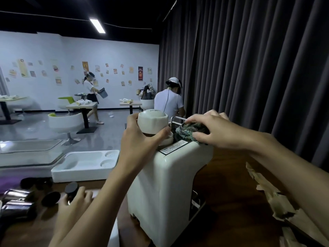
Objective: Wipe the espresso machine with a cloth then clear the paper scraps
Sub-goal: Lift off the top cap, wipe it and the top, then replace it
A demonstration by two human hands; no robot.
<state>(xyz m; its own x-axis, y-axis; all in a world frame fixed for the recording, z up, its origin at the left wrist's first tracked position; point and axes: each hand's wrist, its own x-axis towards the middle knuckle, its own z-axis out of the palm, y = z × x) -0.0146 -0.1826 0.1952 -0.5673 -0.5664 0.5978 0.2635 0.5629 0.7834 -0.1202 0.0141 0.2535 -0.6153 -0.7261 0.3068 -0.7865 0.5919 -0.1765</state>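
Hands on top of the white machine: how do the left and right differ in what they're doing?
The left hand wraps thumb and fingers round a white rounded cup; the right hand grips a crumpled green patterned cloth. The left hand closes on its cup from the side; the right hand arches over the cloth from above. Both work at the top of the glossy white espresso machine.

No text can be read for certain. A black rectangular label with small white print lies on top of the white plastic espresso machine, but its characters are too small to read. The white rounded container on the machine carries a short dark mark near its upper edge, also unreadable. The coloured paper posters on the far white wall are too blurred to read.
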